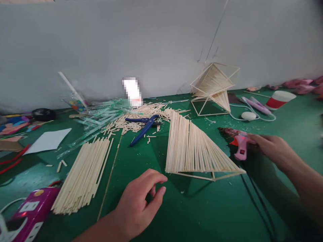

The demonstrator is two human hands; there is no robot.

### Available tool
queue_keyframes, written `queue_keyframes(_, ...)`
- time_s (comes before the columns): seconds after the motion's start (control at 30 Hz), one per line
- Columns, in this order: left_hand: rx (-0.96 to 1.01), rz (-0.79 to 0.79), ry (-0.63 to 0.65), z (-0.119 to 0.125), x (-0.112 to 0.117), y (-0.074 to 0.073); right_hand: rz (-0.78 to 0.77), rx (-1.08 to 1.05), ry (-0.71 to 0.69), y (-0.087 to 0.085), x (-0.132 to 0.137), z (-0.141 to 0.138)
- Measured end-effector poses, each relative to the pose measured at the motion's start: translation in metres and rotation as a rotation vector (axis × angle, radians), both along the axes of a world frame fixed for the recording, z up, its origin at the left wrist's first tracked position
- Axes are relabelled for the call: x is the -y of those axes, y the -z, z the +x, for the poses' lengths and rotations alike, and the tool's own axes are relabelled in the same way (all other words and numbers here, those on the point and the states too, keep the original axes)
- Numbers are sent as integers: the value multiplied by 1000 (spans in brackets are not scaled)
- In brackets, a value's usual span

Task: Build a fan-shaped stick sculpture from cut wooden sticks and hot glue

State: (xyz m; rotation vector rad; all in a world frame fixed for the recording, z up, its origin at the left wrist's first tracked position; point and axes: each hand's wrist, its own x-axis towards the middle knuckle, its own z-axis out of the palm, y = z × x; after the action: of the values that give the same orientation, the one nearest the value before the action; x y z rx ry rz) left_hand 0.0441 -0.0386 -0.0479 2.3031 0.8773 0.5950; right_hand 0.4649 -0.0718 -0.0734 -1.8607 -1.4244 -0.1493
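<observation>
- At the left of the desk (202, 215), a bundle of loose sticks (83, 174) lies untouched.
- Your left hand (140, 205) hovers with its fingers half-curled, grasping nothing, just short of the stick fan (194, 151).
- The stick fan lies flat at the desk's centre.
- Your right hand (271, 149) clasps the glue gun (239, 148), which rests just right of the fan. This looks like a gluing step, and the next move calls for steadying the fan first.

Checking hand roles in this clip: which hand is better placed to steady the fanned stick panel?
Left, probably. The left hand hovers empty at the near corner of the stick panel, while the right hand grips the pink glue gun off to the side.
</observation>
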Motion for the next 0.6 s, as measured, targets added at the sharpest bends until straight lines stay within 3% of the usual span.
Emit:
queue_keyframes(0.1, -12, 1, 3, 0, 0, -1, -140, 119, 101, -5, -1, 9)
queue_keyframes(0.23, -11, 1, 7, 1, 0, -3, -262, 225, 138, -21, 1, 14)
queue_keyframes(0.37, -26, 5, 7, 2, 0, -4, -182, 244, 259, -45, 7, -16)
queue_keyframes(0.43, -33, 4, 8, 2, 0, -4, -160, 29, 206, -56, 11, -39)
queue_keyframes(0.5, -39, 1, 7, 2, -1, -4, -270, -244, -8, -63, 15, -61)
queue_keyframes(0.6, -42, -2, 10, 2, -1, -4, -275, -414, -300, -62, 19, -83)
